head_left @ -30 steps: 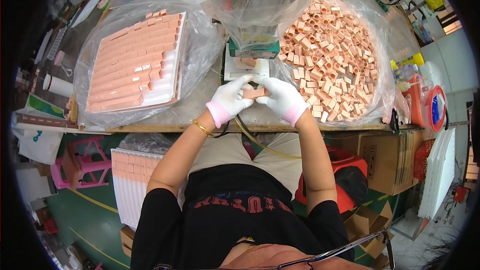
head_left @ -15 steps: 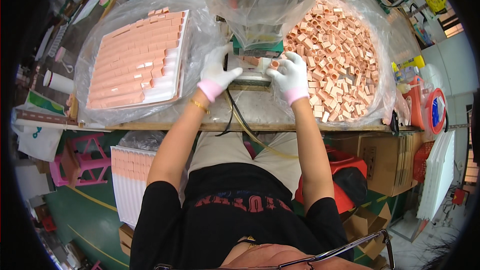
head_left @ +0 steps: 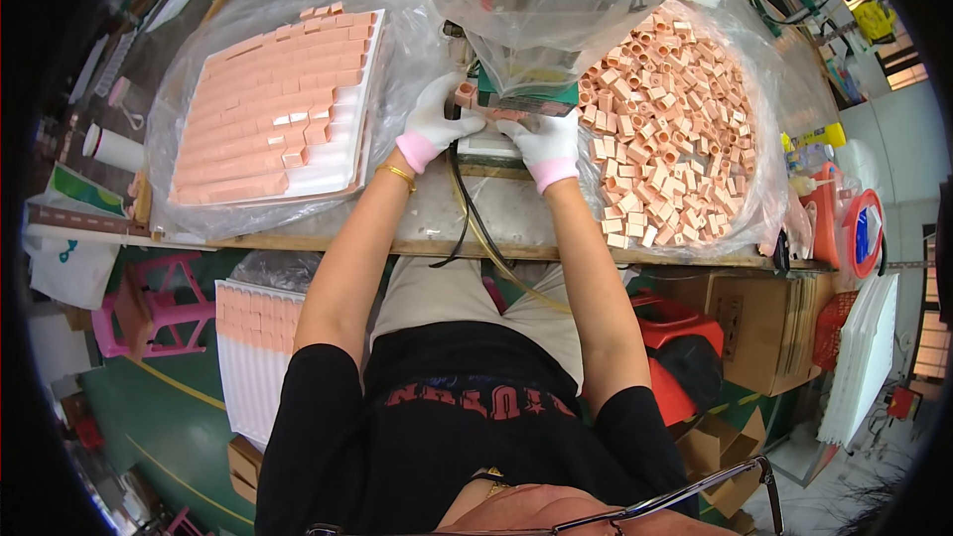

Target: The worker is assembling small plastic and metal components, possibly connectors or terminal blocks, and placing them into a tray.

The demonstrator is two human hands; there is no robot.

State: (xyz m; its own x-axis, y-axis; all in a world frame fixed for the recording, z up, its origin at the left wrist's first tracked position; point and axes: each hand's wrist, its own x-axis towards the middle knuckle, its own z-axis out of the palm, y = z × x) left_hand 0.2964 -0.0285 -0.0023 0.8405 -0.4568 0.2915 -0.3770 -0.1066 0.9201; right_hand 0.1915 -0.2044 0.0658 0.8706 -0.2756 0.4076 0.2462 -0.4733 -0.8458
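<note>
Both my hands wear white gloves with pink cuffs and are at a small bench machine with a green block (head_left: 526, 99). At its left side, my left hand (head_left: 433, 124) curls its thumb and fingers around a small pink square block (head_left: 465, 94) with a round hole. My right hand (head_left: 541, 139) reaches in under the green block from the right. Its thumb points left against short pink pieces (head_left: 508, 114) on a pale metal bed (head_left: 488, 145); the other fingertips are partly hidden. Clear plastic sheeting (head_left: 556, 20) drapes over the machine.
Left on the bench, a white ridged tray (head_left: 342, 144) carries rows of pink blocks. A large loose heap of pink blocks (head_left: 675, 129) lies right, on plastic film. Cables (head_left: 463, 208) hang over the bench's front edge. Below are a red stool (head_left: 685, 337) and a cardboard box (head_left: 769, 328).
My right hand has moved left, in under the green block, with the pink piece it pinched. A pink block now shows by my left hand's fingers, at the machine's left side.
</note>
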